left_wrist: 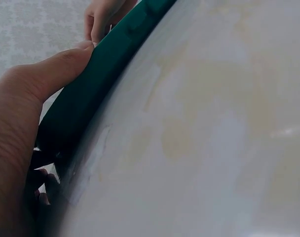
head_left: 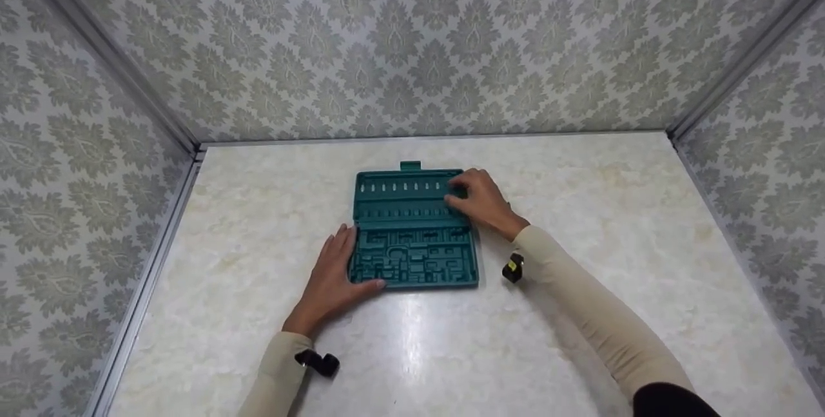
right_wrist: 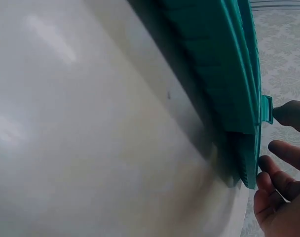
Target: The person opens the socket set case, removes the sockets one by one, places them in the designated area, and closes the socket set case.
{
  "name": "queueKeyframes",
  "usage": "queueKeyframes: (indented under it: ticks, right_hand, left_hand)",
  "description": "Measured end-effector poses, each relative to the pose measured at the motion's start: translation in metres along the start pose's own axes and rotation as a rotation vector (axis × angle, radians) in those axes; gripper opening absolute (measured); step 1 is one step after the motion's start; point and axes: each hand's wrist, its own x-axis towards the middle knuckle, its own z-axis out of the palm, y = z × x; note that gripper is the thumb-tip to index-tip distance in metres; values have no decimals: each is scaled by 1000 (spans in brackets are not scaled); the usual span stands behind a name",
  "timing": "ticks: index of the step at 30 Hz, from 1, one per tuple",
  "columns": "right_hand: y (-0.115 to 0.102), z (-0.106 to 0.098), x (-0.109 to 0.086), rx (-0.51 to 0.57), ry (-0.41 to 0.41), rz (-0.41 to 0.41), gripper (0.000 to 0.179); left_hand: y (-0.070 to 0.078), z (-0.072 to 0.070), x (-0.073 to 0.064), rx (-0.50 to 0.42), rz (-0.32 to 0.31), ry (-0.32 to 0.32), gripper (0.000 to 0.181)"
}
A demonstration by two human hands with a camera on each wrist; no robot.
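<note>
An open green plastic case (head_left: 416, 227) lies on the table, its latch tab at the far edge. A row of small silver bits (head_left: 405, 187) stands in the lid half; the near half has moulded recesses of many shapes. My left hand (head_left: 335, 275) spans the near left corner, fingers straight along the left side, thumb against the front rim. At the lid's right end is my right hand (head_left: 483, 201), thumb and index finger (right_wrist: 287, 154) bent and apart over the end of the bit row. No held thing shows between them, and the hand hides that end of the lid.
The pale marbled table (head_left: 580, 191) extends around the case. Patterned walls (head_left: 399, 37) with grey metal edging enclose its back and sides. Each sleeved wrist carries a small black camera, one (head_left: 317, 363) at the left and one (head_left: 514, 267) at the right.
</note>
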Motion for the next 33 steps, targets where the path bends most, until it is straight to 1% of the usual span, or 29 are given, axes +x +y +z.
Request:
queueKeyframes:
  ticks: [6,11,17,18,22,24,25,27,31,32,33]
  right_hand:
    - [2,-2,14,2,-62,-51,40]
    - [3,0,22,9,-86,-49,41]
    - [-1,4,30,5,-109,-22,40]
    - [6,8,33,20,-102,-29,42]
    - [47,25,52,24,-81,-59,46]
    - [65,33,59,36,-59,-74,48]
    - [56,29,55,24,-71,-60,47]
    - [49,26,52,27,-63,-48,47]
    - [19,15,42,20,-88,-16,46]
    - [24,19,45,16,-78,-17,45]
    - [19,17,43,16,-82,-9,45]
  left_hand:
    - [2,1,0,10,-9,-5,129]
    - [3,1,0,15,-16,-13,129]
    - [3,0,-1,12,-21,-9,130]
    - [3,-1,-1,10,-22,-8,130]
    - [4,0,-1,0,-22,-6,130]
    - [4,1,-1,-2,-26,-7,130]
    - [4,1,-1,-1,-28,-8,130]
    - [4,1,0,1,-31,-12,131]
    - [3,1,0,4,-38,-17,132]
    - [3,0,-1,4,-39,-18,132]
    - [3,0,-1,4,-41,-18,132]
